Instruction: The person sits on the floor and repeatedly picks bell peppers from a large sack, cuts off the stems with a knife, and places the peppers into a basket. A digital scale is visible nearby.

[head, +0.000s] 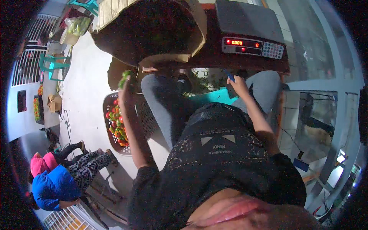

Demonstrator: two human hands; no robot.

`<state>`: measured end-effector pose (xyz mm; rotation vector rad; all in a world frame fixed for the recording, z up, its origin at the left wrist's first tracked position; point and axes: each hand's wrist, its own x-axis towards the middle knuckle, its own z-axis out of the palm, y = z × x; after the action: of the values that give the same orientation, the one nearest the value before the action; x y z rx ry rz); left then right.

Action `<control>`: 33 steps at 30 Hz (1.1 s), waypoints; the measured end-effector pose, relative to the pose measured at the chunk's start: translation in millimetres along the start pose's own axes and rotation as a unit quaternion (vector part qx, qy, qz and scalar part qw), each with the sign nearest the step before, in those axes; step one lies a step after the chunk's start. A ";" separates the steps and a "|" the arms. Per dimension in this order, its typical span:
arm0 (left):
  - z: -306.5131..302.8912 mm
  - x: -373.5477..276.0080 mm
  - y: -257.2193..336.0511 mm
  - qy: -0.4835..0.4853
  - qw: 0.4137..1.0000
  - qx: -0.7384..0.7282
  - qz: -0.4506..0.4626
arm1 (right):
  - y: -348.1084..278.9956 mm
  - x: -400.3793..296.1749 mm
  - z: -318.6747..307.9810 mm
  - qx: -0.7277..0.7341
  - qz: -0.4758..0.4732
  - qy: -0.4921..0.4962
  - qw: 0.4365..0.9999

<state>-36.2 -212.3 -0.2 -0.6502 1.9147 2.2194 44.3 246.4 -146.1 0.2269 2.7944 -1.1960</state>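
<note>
My left hand is raised over the near end of a dark bin and holds a green bell pepper. Below it stands a plastic basket of red, orange and green peppers. My right hand, above my knee, is closed on a blue-handled tool, perhaps a knife; its tip is hard to make out. A large open cardboard box lies ahead, its inside dark. To its right a digital scale rests on a dark red table, its display lit.
A turquoise plastic piece lies between my legs, near green scraps on the floor. Two people sit at the lower left. Turquoise chairs and a small cardboard box stand farther left. A glazed frame runs along the right.
</note>
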 end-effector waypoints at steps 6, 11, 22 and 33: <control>-95.0 91.2 13.5 0.087 0.835 0.419 0.346 | -9.5 6.1 13.7 -0.013 -0.001 -0.008 1.000; -24.2 64.3 -5.5 0.501 0.703 0.280 0.420 | -17.2 4.5 2.7 -0.029 0.040 -0.015 0.999; 119.5 172.1 -45.8 -0.159 0.608 0.738 0.245 | -14.3 3.6 4.8 -0.042 0.037 -0.015 0.998; 126.8 71.7 15.7 -0.184 0.830 0.480 0.216 | -44.3 6.3 5.5 0.017 -0.003 0.000 1.000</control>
<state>-135.6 -104.7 -2.8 0.3717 2.6784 1.0582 30.5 212.9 -119.3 0.2199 2.7782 -1.2462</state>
